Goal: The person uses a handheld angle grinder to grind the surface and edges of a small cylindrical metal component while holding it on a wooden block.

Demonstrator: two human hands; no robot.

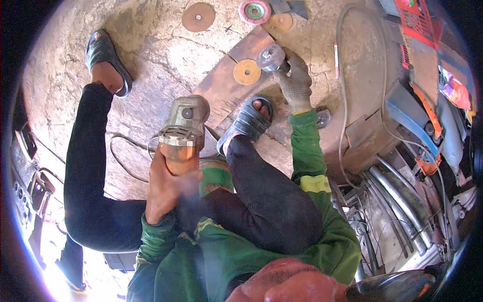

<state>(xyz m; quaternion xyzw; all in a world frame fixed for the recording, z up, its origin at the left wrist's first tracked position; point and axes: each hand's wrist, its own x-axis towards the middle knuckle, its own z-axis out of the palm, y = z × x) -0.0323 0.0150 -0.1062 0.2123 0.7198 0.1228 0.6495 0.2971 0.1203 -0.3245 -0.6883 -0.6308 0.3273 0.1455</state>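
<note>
My bare left hand (pixel 165 189) is wrapped around the orange body of an angle grinder (pixel 186 116), whose grey metal head points away from me. On my right hand (pixel 296 80) is a grey knit glove, its fingers closed on a round silvery piece with a dark stem (pixel 271 57). I cannot make out its exact kind. Just left of it, a tan abrasive disc (pixel 247 72) lies on a brown flat metal plate (pixel 216 75). The grinder and the round piece are apart.
On the concrete floor lie a brown disc (pixel 198 17), a pink-rimmed flap disc (pixel 254 11) and a red-and-white marker (pixel 336 60). A grey hose (pixel 343 100) loops at the right. Metal tubes (pixel 400 199) and a red crate (pixel 420 22) stand beyond.
</note>
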